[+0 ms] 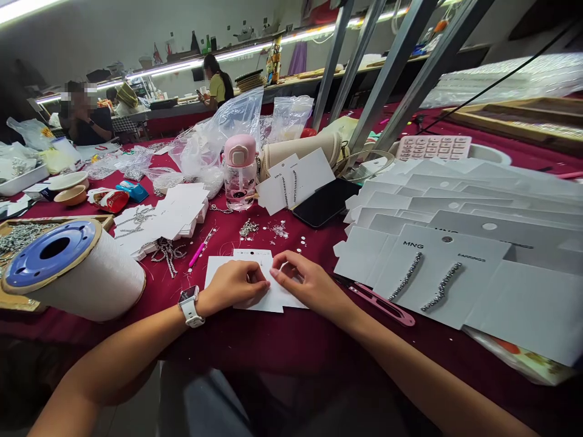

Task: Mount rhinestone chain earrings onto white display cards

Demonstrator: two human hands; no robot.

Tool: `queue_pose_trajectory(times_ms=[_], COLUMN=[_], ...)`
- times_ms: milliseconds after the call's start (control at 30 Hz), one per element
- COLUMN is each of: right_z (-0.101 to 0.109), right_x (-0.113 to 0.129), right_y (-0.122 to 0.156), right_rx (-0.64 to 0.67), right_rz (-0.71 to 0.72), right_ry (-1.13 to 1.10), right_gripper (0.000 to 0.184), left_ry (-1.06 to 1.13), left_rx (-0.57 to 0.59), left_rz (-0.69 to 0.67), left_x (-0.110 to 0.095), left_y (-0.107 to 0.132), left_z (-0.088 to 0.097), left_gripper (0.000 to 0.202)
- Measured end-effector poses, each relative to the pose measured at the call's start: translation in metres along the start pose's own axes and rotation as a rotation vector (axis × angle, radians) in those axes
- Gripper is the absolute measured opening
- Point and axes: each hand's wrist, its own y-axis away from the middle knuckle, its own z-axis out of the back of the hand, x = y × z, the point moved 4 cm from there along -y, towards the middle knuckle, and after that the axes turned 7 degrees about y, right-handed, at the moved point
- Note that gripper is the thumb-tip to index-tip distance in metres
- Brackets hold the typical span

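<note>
A white earring card (259, 301) lies flat on the dark red cloth before me, with other card edges showing beneath it. Over its left part rests my left hand (237, 283), fingers curled and thumb near the index finger. Facing it, my right hand (312, 285) brings thumb and index fingertip close together at the card's surface. Anything between the fingertips of either hand is too small to make out. To the right, a finished-looking MNG card (423, 243) carries two dark beaded strand earrings (441, 286). Pink-handled scissors or tweezers (385, 305) lie beside it.
A large thread spool (98, 279) stands at left, near a stack of white cards (182, 212). Behind my hands are a pink-lidded bottle (240, 173), a black phone (325, 203) and small metal pieces (248, 228). Overlapping cards (410, 200) cover the right side. Two people sit farther back.
</note>
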Motion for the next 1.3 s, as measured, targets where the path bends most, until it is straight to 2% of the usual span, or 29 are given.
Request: queue_pose_trajectory(times_ms=[133, 867, 1300], right_z=[-0.0038, -0.0051, -0.0073], right_x=[0.0026, -0.0006, 0.0022], right_y=[0.0021, 0.003, 0.0063], right_rx=[0.041, -0.009, -0.012], right_rz=[0.072, 0.056, 0.187], right_ry=[0.067, 0.045, 0.14], right_gripper=[0.011, 0.013, 0.008], left_ry=[-0.021, 0.004, 0.022], left_rx=[-0.013, -0.026, -0.036], left_rz=[0.003, 0.021, 0.005], left_x=[-0.0008, -0.0023, 0.0029], left_y=[0.0004, 0.0017, 0.0006], left_z=[0.0001, 0.0011, -0.0002], left_gripper=[0.02, 0.021, 0.018])
